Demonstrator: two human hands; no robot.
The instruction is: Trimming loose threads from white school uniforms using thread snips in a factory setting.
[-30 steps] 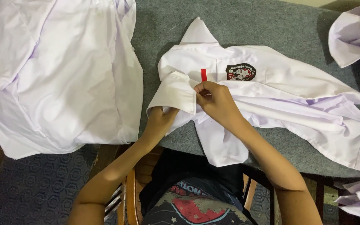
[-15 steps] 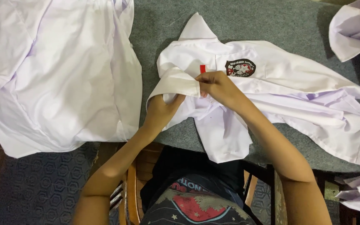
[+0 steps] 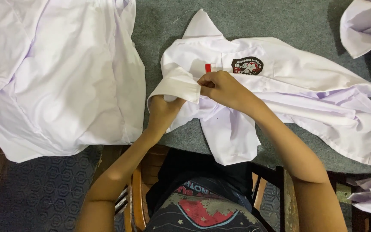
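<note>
Spreading across the whole scene is the grey felt-covered tabletop (image 3: 280,25), and on its left side sits the biggest item, a rumpled pile of white cloth (image 3: 56,77) that hangs over the near edge. Next in size, the white shirt (image 3: 305,86) lies open in the middle of the tabletop, its body trailing off to the right and one flap drooping over the near edge toward the person's lap. Since a second ago the shirt sits about where it was, but the sleeve end has been drawn a little further up and left, so the handling is centred on that cuff now. The right hand (image 3: 222,88) comes in from the right and its fingers are closed in a pinch on the edge of the sleeve cuff (image 3: 179,88); a moment back they were bunched slightly nearer the red tab. The left hand (image 3: 164,109) is pushed up inside that sleeve from below, so the cloth hides it and I cannot tell whether its fingers are open or curled. Smaller things now: more crumpled white garments (image 3: 366,25) sit at the top right corner, well apart from the hands. On the shirt's chest there is a dark oval badge (image 3: 247,66), and just left of it a small red tab (image 3: 208,68), just beside the right hand's knuckles.
</note>
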